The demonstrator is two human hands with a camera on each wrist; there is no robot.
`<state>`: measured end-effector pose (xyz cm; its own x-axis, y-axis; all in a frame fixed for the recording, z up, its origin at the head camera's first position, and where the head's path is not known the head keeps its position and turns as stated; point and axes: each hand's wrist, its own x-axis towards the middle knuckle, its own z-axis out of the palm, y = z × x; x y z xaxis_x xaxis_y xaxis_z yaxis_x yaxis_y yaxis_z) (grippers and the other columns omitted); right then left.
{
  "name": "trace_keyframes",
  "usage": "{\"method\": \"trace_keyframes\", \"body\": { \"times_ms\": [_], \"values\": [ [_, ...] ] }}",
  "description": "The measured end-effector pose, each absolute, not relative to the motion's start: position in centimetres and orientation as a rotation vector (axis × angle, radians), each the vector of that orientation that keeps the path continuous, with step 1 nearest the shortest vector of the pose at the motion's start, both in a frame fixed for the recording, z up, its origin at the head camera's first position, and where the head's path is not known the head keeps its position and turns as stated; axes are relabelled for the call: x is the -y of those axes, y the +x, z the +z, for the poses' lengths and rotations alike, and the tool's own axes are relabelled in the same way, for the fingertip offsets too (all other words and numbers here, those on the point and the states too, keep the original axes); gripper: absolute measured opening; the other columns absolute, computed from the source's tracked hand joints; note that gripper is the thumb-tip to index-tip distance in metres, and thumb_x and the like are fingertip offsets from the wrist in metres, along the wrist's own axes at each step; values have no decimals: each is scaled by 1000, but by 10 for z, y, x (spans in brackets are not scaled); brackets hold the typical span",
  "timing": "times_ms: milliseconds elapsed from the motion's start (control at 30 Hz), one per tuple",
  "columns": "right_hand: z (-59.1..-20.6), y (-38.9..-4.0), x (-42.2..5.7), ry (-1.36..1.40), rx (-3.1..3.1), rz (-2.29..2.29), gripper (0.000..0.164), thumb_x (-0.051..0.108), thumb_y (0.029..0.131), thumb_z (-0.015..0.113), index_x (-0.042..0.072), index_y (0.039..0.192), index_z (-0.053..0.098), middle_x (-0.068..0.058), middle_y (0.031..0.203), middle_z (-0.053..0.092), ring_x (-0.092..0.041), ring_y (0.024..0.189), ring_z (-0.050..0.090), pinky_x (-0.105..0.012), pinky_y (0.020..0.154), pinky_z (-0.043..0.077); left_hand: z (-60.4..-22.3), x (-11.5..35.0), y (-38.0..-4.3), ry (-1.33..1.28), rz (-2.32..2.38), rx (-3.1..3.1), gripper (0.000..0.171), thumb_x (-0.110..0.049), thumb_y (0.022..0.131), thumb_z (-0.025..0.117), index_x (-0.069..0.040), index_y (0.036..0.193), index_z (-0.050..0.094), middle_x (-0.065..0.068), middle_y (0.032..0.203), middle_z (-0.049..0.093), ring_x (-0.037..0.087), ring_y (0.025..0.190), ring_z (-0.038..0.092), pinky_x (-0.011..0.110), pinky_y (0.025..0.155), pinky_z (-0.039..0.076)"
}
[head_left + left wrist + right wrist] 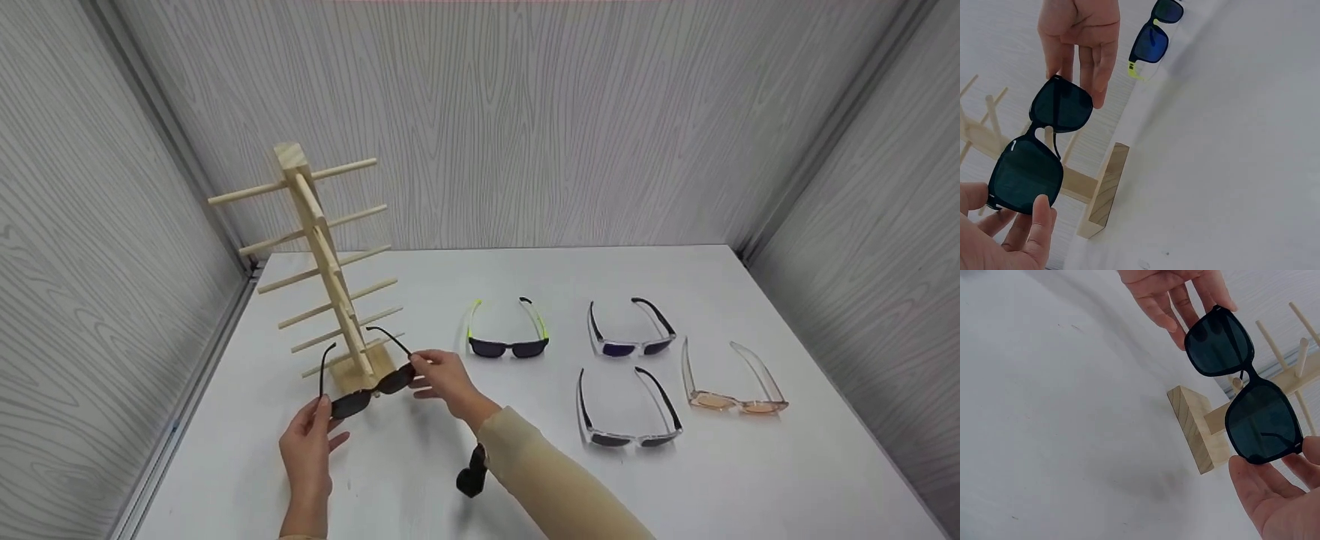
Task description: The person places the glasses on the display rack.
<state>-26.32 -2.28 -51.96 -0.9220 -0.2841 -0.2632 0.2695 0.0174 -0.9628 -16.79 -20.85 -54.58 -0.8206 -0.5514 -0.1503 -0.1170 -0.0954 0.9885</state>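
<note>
A pair of black sunglasses [352,403] is held between my two hands, in front of the lower part of a wooden display stand [324,255]. My left hand [306,442] pinches the left end of the frame, near the hinge. At the opposite hinge, my right hand [450,382] pinches the frame between thumb and fingers. Both temples are unfolded and point toward the stand. In the left wrist view, the dark lenses [1026,174] overlap the stand's pegs. The right wrist view puts the bridge close to the end of a low peg [1237,382].
Sunglasses with yellow temples [508,349] lie at mid-table. To their right are clear-framed sunglasses [636,348], another clear pair [632,439] nearer me, and peach-tinted glasses [739,403]. A small black object [471,476] shows below my right sleeve. Wood-grain panels [495,120] surround the white table.
</note>
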Motion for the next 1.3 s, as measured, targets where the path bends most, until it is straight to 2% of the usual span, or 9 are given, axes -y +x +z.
{"method": "trace_keyframes", "body": {
  "times_ms": [133, 300, 467, 667, 800, 1100, 1300],
  "values": [
    [-522, -265, 22, -3, -1899, -1950, 34, 20, 95, 55, -2, 121, 57, -14, 100, 66, -31, 92, 65, -38, 72, 56, -543, 205, -168, 744, -1970, 1902, 54, -43, 91, 57, -1, 125, 54, 16, 107, 57, 16, 85, 65, 28, 65, 56],
    [-523, -266, 20, 12, -1888, -1935, 33, 21, 95, 54, 0, 120, 57, -13, 101, 65, -31, 92, 65, -37, 72, 56, -556, 209, -172, 682, -2028, 1849, 58, -43, 89, 59, 2, 126, 52, 11, 101, 60, 12, 81, 65, 27, 61, 56],
    [-522, -266, 21, 18, -1872, -1953, 32, 19, 95, 54, -1, 120, 57, -17, 103, 66, -35, 95, 64, -39, 72, 55, -561, 211, -176, 677, -2036, 1849, 59, -43, 90, 58, 2, 128, 50, 17, 107, 57, 13, 82, 66, 28, 61, 56],
    [-523, -266, 22, 29, -1874, -1932, 31, 19, 96, 54, -1, 120, 57, -17, 103, 65, -34, 96, 63, -40, 74, 55, -607, 225, -198, 801, -1979, 1877, 60, -52, 87, 57, -10, 129, 53, 11, 111, 59, 12, 83, 66, 27, 61, 56],
    [-523, -266, 22, 21, -1872, -1932, 28, 18, 96, 53, 0, 116, 58, -17, 104, 65, -34, 97, 63, -40, 74, 55, -620, 229, -206, 833, -1940, 1897, 59, -56, 87, 54, -13, 128, 54, 10, 112, 59, 16, 86, 66, 30, 62, 56],
    [-529, -269, 18, 26, -1856, -1947, 29, 19, 96, 53, -1, 116, 57, -20, 104, 65, -34, 97, 63, -39, 74, 55, -616, 229, -204, 860, -1965, 1920, 76, -70, 79, 50, -14, 130, 49, 10, 113, 58, 16, 88, 66, 31, 66, 56],
    [-532, -268, 11, 83, -1802, -1949, 35, 24, 95, 54, -3, 119, 54, -20, 106, 63, -30, 95, 64, -39, 76, 54, -616, 233, -197, 892, -1978, 1915, 68, -64, 85, 48, -13, 131, 47, 12, 114, 59, 16, 89, 66, 32, 68, 56]
  ]
}}
